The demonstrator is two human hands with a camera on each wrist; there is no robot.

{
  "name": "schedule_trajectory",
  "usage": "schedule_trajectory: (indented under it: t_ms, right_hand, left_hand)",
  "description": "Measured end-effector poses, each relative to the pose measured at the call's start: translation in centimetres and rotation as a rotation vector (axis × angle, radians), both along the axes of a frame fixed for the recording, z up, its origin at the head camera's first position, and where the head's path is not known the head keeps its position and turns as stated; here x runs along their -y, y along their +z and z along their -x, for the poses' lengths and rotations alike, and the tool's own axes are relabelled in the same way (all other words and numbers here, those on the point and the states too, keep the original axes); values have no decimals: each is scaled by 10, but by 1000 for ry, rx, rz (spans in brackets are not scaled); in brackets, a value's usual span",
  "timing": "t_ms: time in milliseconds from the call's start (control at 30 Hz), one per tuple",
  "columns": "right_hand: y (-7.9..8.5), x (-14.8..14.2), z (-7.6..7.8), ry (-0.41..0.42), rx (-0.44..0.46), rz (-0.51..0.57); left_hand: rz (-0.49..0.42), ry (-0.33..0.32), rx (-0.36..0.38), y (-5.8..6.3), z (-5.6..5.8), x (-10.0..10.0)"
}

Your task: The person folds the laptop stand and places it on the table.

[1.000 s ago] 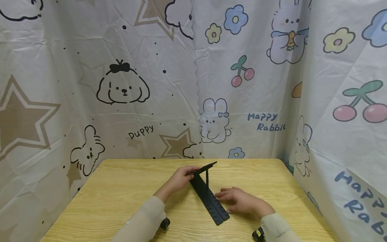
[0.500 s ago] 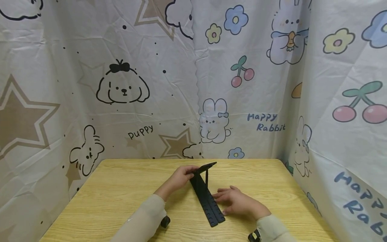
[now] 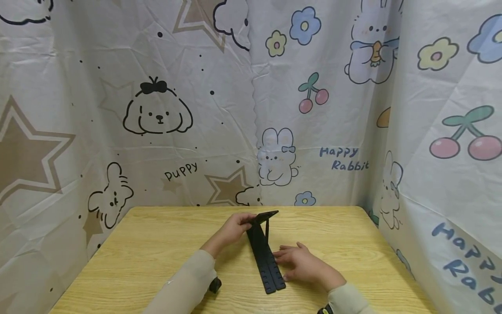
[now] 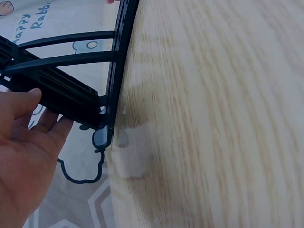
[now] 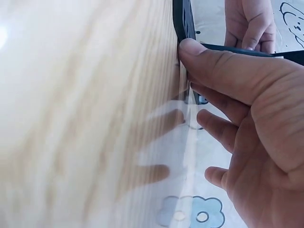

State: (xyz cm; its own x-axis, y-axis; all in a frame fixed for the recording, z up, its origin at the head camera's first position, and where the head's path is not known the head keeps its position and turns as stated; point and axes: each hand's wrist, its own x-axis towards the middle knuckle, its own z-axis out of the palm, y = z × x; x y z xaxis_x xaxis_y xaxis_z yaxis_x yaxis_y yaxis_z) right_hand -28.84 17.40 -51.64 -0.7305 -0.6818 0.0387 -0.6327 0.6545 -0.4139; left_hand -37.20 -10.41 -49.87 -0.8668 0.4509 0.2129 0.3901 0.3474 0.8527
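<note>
A black folding stand (image 3: 260, 255) rests on the table with its long notched base pointing toward me. Its top panel (image 4: 66, 95) is raised at the far end, held up by two curved struts (image 4: 71, 60). My left hand (image 3: 235, 229) pinches that panel, thumb on one face and fingers behind. At the base's right side lies my right hand (image 3: 306, 264), fingers loosely spread. In the right wrist view, the right thumb (image 5: 192, 47) touches the edge of the base, while the other fingers are apart from each other.
The wood-grain table (image 3: 164, 248) reaches back to a patterned curtain (image 3: 219, 113), which also hangs along both sides. A black wrist device (image 3: 215, 285) shows beneath the left sleeve.
The near end of the stand's base has swung left, so the base points more directly at me. The right hand has moved left along with it; the left hand keeps its grip.
</note>
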Motion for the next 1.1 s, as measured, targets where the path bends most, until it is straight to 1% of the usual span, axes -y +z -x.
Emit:
schedule_trajectory:
  t_ms: [200, 400, 567, 700, 900, 1100]
  right_hand:
    - [1, 6, -3, -18, -3, -5]
    - [-1, 12, -6, -32, -28, -17]
    - [-2, 18, -10, -43, -66, -35]
    - [0, 24, -14, -51, -87, -32]
    - [3, 34, -20, -86, -82, -16]
    - [2, 40, -21, -123, -83, -37]
  left_hand:
    - [-22, -16, 18, -2, 5, 2]
    - [-44, -18, 41, -4, 9, 4]
    - [-46, -17, 33, -4, 11, 4]
    - [-53, -19, 26, -5, 12, 5]
    - [-64, -29, 33, -7, 15, 4]
    - [-64, -36, 9, -9, 17, 4]
